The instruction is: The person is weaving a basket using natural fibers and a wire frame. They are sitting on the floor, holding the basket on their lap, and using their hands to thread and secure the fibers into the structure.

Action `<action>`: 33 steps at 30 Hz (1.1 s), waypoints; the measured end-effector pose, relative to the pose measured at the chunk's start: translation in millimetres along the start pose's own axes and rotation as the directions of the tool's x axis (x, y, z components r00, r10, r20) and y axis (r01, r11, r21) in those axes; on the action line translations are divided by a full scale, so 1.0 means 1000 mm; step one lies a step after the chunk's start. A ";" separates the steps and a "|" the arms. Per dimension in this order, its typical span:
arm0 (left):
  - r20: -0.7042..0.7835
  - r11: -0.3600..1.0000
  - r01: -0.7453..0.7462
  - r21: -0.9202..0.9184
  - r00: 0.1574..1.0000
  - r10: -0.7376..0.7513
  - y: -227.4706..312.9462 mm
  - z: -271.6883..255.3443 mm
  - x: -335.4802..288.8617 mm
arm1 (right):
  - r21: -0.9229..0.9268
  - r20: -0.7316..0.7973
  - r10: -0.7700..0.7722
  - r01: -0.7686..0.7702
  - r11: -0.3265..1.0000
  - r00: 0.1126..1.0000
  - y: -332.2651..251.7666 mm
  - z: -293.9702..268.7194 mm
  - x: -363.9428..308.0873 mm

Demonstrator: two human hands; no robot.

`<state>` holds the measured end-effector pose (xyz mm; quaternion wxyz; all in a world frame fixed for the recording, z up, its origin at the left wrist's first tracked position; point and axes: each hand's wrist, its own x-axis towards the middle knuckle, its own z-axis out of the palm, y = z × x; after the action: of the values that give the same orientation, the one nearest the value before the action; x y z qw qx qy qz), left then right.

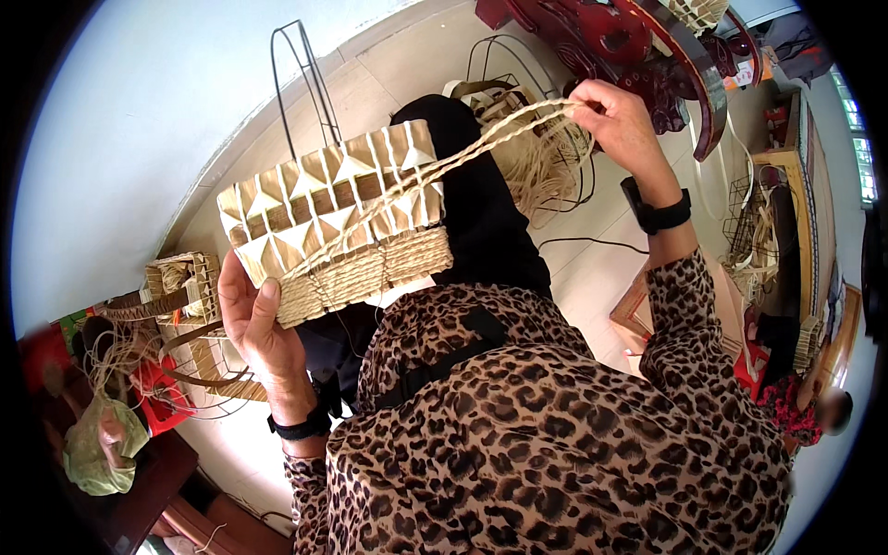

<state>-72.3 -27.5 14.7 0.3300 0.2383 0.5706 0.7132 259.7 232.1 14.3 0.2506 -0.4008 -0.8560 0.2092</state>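
A woven straw basket (324, 199) with a wire frame rests over my lap, its side banded in pale folded strips and rows of twisted cord. My left hand (254, 314) grips its lower left corner, thumb on the cord rows. Up and to the right, my right hand (610, 116) pinches a doubled straw cord (481, 143). That cord stretches across the basket face down toward my left thumb. A tall wire handle (305, 88) rises from the basket's far side.
Loose straw strands and a wire frame (546, 166) lie on the floor ahead. Carved dark red wooden furniture (601, 37) stands at the far right. Another straw basket (180, 277) sits at left, near a red container (162, 393). A person (795, 407) is at the right edge.
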 end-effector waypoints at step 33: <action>-0.066 0.999 -0.030 -0.020 0.997 0.029 -0.011 -0.008 -0.015 | 0.114 -0.616 -0.340 0.507 0.854 0.711 -0.078 -0.054 0.021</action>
<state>-65.3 -42.6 3.2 0.3029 0.2198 0.5701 0.7313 234.5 211.0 105.8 0.5915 -0.1966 -0.7709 0.1311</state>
